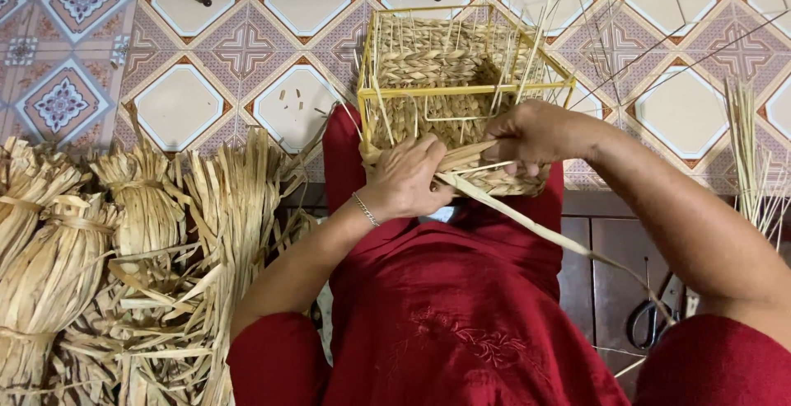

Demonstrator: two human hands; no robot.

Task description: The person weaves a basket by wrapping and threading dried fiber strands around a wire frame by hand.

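Left hand (405,179) and right hand (527,136) are pinched closed on the straw strand (527,223) at the basket (461,84) wall. The strand appears light, pliable and brittle; hold it just behind the weave, its free tail trailing beyond the right-hand grip.

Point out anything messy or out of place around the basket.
Short straw snippets lie scattered on the tiled floor left of the basket. Loose strips spill untidily from the tied bundles. Nothing looks damaged.

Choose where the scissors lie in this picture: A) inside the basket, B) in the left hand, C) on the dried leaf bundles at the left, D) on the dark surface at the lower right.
D: the scissors lie on the dark surface at lower right, beside the right arm.
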